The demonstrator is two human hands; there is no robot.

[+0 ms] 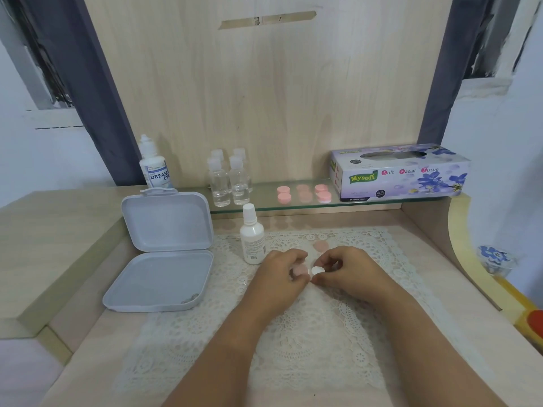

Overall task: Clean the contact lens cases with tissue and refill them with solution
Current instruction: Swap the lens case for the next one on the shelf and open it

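Both hands meet over the lace mat [293,333] in the head view. My left hand [282,274] pinches a pale pink lens-case part [300,271]. Touching it on the right, my right hand [346,274] grips a small white round cap [318,270]. A loose pink cap [321,246] lies on the mat just behind the hands. A white solution bottle [252,239] stands left of my left hand. Several pink lens cases [304,193] sit on the glass shelf [264,205]. The tissue box [399,171] lies at the shelf's right end.
An open grey plastic box [164,251] lies at the left of the mat. A large solution bottle [154,165] and several small clear bottles [229,180] stand at the back left. A wooden back panel rises behind the shelf, and a raised wooden ledge runs along the left.
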